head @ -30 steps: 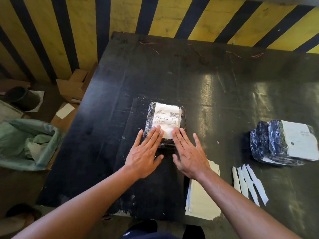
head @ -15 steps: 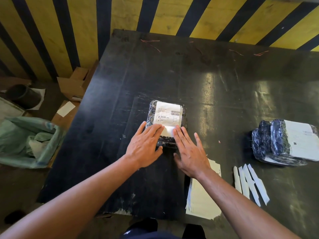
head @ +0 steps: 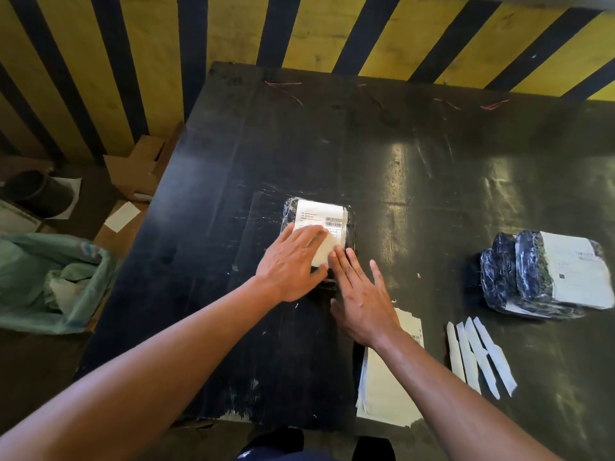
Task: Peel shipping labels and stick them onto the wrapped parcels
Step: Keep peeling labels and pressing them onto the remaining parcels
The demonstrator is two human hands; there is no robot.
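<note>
1. Left hand (head: 293, 264) lies flat, fingers straight, pressing the label (head: 321, 227) on the wrapped parcel (head: 349, 224).
2. Right hand (head: 362, 294) flat too, fingertips at the parcel's near right edge.
3. Parcel sits mid-table (head: 233, 161).
4. Right of the parcel: labelled parcels (head: 545, 274), peeled strips (head: 479, 354), label sheets (head: 386, 394).

The left hand (head: 293, 261) has slid rightward across the label (head: 321, 227); the right hand (head: 362, 294) has drawn back.
</note>
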